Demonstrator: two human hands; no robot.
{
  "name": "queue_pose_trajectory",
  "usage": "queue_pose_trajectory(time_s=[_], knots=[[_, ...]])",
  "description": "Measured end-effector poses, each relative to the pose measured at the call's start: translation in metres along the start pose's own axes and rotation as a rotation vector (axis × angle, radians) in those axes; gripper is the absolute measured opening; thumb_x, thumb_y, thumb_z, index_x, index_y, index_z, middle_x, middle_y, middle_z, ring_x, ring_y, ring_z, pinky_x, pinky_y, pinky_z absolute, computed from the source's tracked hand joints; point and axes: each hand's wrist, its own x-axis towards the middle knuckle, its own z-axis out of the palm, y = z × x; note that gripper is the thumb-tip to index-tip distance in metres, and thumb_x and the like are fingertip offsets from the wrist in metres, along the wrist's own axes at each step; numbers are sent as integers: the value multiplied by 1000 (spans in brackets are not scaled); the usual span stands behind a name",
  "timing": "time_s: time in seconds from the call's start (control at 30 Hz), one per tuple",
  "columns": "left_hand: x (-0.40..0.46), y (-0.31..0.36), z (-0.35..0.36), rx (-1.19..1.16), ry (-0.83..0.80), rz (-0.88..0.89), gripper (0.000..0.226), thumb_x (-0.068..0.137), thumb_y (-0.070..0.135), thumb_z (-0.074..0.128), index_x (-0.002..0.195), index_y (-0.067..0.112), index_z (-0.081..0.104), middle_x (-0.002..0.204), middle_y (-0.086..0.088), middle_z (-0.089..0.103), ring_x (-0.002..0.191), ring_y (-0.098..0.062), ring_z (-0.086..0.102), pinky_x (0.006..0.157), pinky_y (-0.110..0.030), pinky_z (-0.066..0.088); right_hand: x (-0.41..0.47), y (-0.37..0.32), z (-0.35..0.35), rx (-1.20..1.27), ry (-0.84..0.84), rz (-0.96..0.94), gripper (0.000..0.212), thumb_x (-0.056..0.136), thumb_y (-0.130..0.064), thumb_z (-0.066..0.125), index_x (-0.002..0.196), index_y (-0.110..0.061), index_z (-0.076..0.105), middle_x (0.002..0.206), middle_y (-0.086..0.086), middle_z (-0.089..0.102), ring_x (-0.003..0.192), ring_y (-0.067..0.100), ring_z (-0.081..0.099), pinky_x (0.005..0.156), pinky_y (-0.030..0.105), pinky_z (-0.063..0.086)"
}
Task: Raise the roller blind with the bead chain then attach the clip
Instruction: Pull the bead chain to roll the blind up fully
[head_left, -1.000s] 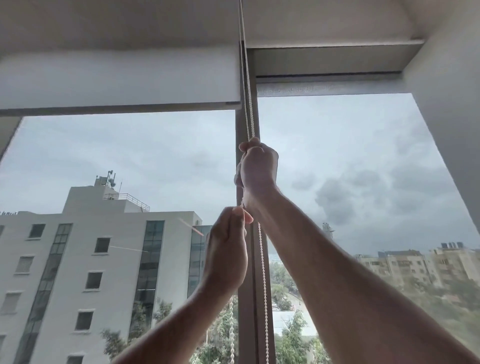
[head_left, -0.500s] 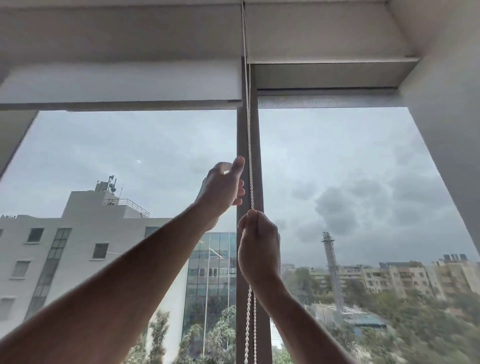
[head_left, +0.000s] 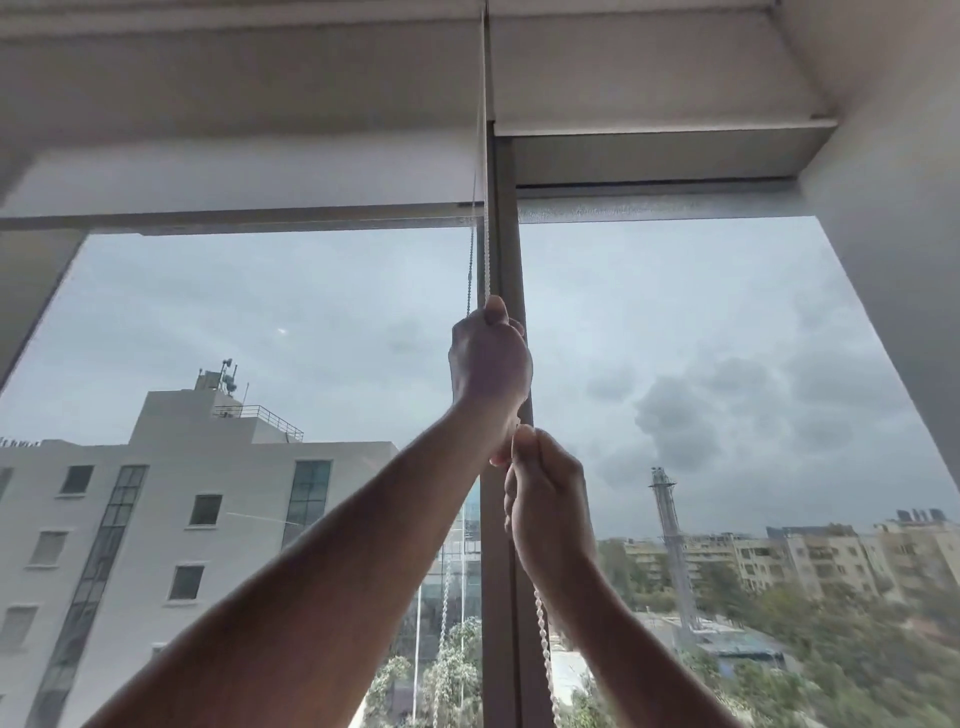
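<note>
While both arms reach up toward a tall window, two bare hands work a white bead chain (head_left: 487, 249) that hangs in front of the grey window post (head_left: 506, 260). Higher up, the left hand (head_left: 490, 361) is clenched around the chain, fist closed just below where two strands come down from the ceiling recess. Just under that wrist, the right hand (head_left: 548, 499) is also closed on the chain, pinching it at the fingertips, and the loose beaded tail trails down from beneath it toward the bottom edge of the view.

Judging by how things lie, raising is largely done. On the left pane, the roller blind (head_left: 234, 179) is drawn up near the top, its bottom bar sitting high so that nearly all the glass is clear, showing grey clouds, a pale office block and distant flats. Another blind on the right pane (head_left: 654, 156) also sits high.

No clip can be seen anywhere, so that step looks untouched. What seems left is perhaps a last pull or two, then fixing the clip to the chain
</note>
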Motion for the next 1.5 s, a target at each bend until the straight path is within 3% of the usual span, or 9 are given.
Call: queue_pose_trajectory(time_s=[0.17,0.3,0.47,0.67,0.8,1.0,1.2,1.37,1.5], knots=[[-5,1,-10,69,-24,127,50,95,28,32,50,26,52,38,8,41,46,-27,40,53,-40,37,27,-3,-13,100,81,145,50,100,-57,34,83,-20,65,49,-10,48,49,12,48,53,33,44],[-25,-17,-18,165,-34,176,51,101,32,33,54,21,48,36,12,46,39,-10,44,43,-24,35,54,-8,-13,51,27,169,55,97,-63,31,90,-22,67,67,4,61,66,18,59,66,39,49],[-43,-36,-37,257,18,273,46,103,20,36,58,20,43,53,8,46,47,-4,44,48,-27,31,73,-18,3,116,-29,205,51,100,-55,38,93,-13,67,52,-9,58,52,7,57,49,21,49],[-76,-63,-39,289,9,320,46,104,17,37,59,23,44,52,9,45,49,0,46,48,-18,34,98,-52,31,304,-137,376,41,106,-33,30,93,-11,62,68,4,60,48,15,56,41,24,48],[-103,-91,-46,303,-4,330,45,104,14,39,61,24,42,50,9,41,49,3,47,51,-10,37,105,-61,45,362,-51,469,39,105,-34,29,91,-14,59,52,-7,42,31,6,32,32,15,24],[-97,-102,-61,287,-97,329,42,104,18,38,63,22,44,49,9,43,46,-1,43,48,-12,35,94,-44,45,328,94,286,40,91,-5,27,86,-18,65,39,-12,34,29,7,25,33,15,22],[-62,-100,-87,-43,-363,23,42,94,48,45,75,11,54,42,10,34,35,-6,27,38,-17,27,97,-49,45,198,152,145,33,84,-26,28,95,-26,59,92,2,49,72,19,44,55,26,34],[-30,-92,-93,-86,-196,-60,55,97,55,42,78,8,62,40,8,37,39,-12,37,48,-25,39,73,-39,36,55,174,7,29,99,-25,32,106,-21,60,95,0,53,86,21,48,74,38,40],[-4,-63,-77,46,-174,-38,49,100,51,42,81,11,64,50,0,51,49,-15,53,47,-25,53,31,-7,30,-44,150,-77,23,103,-18,35,108,-18,58,85,-3,57,71,13,52,68,27,42]])
